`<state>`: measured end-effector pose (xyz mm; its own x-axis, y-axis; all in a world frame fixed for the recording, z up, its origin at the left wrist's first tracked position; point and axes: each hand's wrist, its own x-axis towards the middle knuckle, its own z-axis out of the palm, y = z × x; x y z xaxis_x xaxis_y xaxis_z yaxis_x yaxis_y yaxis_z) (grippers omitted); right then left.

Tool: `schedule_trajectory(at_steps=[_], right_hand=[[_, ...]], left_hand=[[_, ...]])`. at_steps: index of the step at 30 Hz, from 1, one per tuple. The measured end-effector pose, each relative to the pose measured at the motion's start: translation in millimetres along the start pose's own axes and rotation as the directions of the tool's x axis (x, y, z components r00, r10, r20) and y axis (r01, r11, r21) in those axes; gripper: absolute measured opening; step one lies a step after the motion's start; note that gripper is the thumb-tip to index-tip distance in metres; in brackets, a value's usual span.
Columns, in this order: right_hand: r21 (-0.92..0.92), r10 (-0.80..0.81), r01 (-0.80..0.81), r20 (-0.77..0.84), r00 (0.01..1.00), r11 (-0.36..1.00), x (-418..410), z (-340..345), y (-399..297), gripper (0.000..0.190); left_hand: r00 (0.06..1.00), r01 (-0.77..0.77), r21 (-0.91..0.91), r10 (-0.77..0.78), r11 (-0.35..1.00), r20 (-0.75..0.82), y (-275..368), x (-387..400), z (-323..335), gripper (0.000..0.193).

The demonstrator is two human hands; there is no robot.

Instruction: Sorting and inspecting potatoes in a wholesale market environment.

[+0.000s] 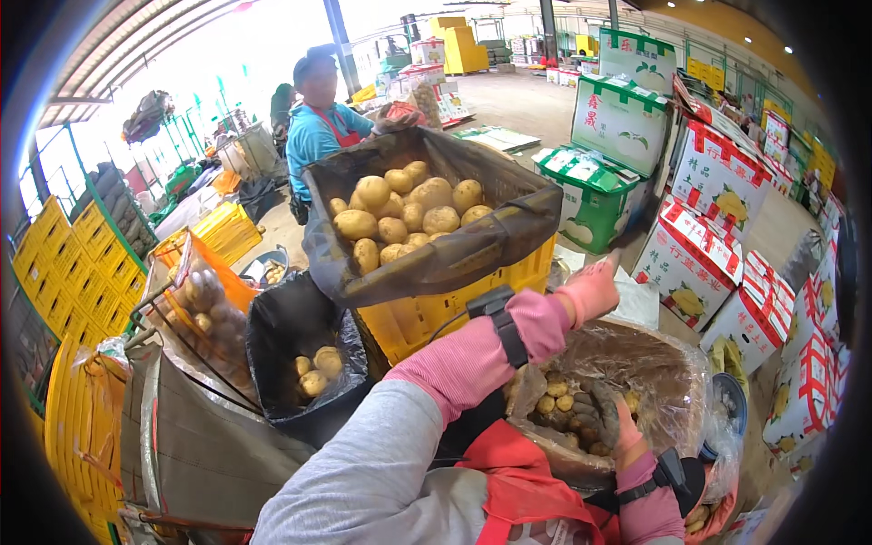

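Note:
My left hand (590, 291), in a pink glove, reaches past the front right corner of a yellow plastic crate (449, 313), beside a white sheet (639, 300). Its fingers are blurred and partly hidden, so any held item cannot be made out. Below it, my right hand (601, 417), in a glove with a grey palm, is inside a carton lined with clear plastic (671, 381). It touches or hovers over small potatoes (557, 396); whether it grips one is unclear. Larger potatoes (409, 211) fill the crate, over a dark mesh liner (436, 269).
A black-lined bin (272, 340) with a few potatoes stands left of the crate, near a mesh bag of potatoes (211, 313). Printed cartons (688, 266) line the right. Behind the crate stands a co-worker (320, 129). A blue tub (725, 415) sits right of the carton.

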<state>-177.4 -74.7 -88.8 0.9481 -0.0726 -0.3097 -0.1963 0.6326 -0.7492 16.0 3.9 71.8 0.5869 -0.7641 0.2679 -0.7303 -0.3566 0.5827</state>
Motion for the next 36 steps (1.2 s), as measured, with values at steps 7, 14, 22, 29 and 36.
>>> schedule_trajectory(at_steps=[7,14,22,29,36], right_hand=[[0.205,0.090,-0.106,0.088,0.992,0.973,15.4,-32.8,9.4,0.032],[-0.065,0.038,-0.046,-0.123,0.992,0.997,6.3,-2.2,5.1,0.033],[-0.180,-0.006,-0.001,-0.042,0.999,0.984,12.4,-29.2,17.6,0.033],[-0.539,-0.110,0.113,0.038,0.993,0.834,17.9,-41.7,24.4,0.031],[-0.614,-0.146,0.162,0.077,0.986,0.773,11.0,-30.4,16.6,0.031]], left_hand=[[0.971,0.147,-0.023,-0.140,0.989,0.191,-58.4,-14.4,59.7,0.057],[0.952,0.230,0.036,-0.232,0.973,0.198,-88.7,-29.0,87.7,0.053],[0.963,0.107,0.043,-0.114,0.993,0.242,-65.9,-36.0,87.8,0.037],[0.959,0.129,0.029,-0.133,0.991,0.252,-73.9,-35.4,91.6,0.067],[0.974,0.094,0.023,-0.097,0.995,0.206,-76.3,-34.7,97.0,0.067]])
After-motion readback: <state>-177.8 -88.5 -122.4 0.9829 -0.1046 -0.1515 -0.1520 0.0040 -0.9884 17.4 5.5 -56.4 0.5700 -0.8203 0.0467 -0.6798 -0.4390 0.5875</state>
